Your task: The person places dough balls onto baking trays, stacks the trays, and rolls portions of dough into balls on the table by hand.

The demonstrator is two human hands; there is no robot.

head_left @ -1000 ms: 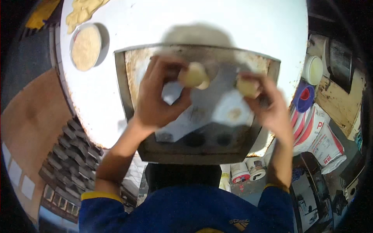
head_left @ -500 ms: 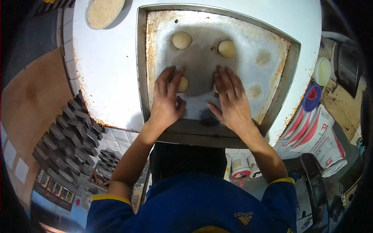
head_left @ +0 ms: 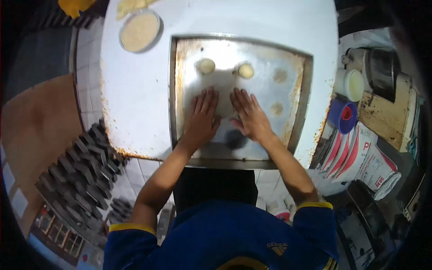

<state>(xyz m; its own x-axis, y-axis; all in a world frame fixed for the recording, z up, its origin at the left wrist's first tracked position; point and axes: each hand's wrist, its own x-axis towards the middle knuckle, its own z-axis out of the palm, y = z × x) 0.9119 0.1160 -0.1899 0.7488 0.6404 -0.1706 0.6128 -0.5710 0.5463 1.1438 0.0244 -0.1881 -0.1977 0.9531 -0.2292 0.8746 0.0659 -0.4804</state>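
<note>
Both my hands lie palm down over the near half of a worn metal baking tray (head_left: 288, 148). The fingers of my left hand (head_left: 202, 118) stretch forward, close together, with the thumb to the side. My right hand (head_left: 251, 117) is likewise flat, its fingers slightly fanned. Whatever is beneath the palms and fingers is hidden. Just beyond my left fingertips sits a pale round dough ball (head_left: 206, 66). A second dough ball (head_left: 246, 70) sits beyond my right fingertips. Neither hand touches these two.
A bowl of pale crumbs (head_left: 140, 31) stands at the far left of the white table (head_left: 135, 99), whose edges are rusty. Yellowish dough (head_left: 133, 6) lies behind it. Stacked dark metal tins (head_left: 78, 166) are at lower left. A purple tub (head_left: 343, 116) and sacks (head_left: 360, 157) stand right.
My hands have flattened, fingers now straight and over the spots where two nearer dough balls showed. The view has shifted, so the tray looks smaller and more of the table's far side shows.
</note>
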